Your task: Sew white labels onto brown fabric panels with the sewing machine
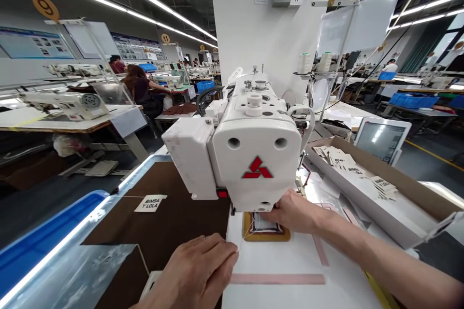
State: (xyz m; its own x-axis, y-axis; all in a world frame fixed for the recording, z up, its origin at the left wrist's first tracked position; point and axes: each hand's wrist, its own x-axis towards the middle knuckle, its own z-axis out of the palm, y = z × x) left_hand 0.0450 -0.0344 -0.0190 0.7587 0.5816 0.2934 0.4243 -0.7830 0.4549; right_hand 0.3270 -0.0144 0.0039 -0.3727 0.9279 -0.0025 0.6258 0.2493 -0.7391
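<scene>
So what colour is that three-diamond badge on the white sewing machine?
Red: the three-diamond badge on the white sewing machine, head view.

Glossy white enamel gleams on the sewing machine (253, 154), smooth all over. Dark brown cloth (170, 217) lies matt and soft-looking beside it. The label (150, 203) looks like woven white fabric, the box (416, 193) plain matt cardboard, the counter (290, 256) smooth white laminate.

At ten o'clock, a white label (150, 203) reading BIMBA Y LOLA, lying flat on brown fabric (170, 222). At three o'clock, a long cardboard box (406, 188) holding more printed labels (353, 166), with a tablet screen (381, 139) just beyond. At one o'clock, two thread cones (314, 63) upright. At eight o'clock, a blue bin (43, 236).
</scene>
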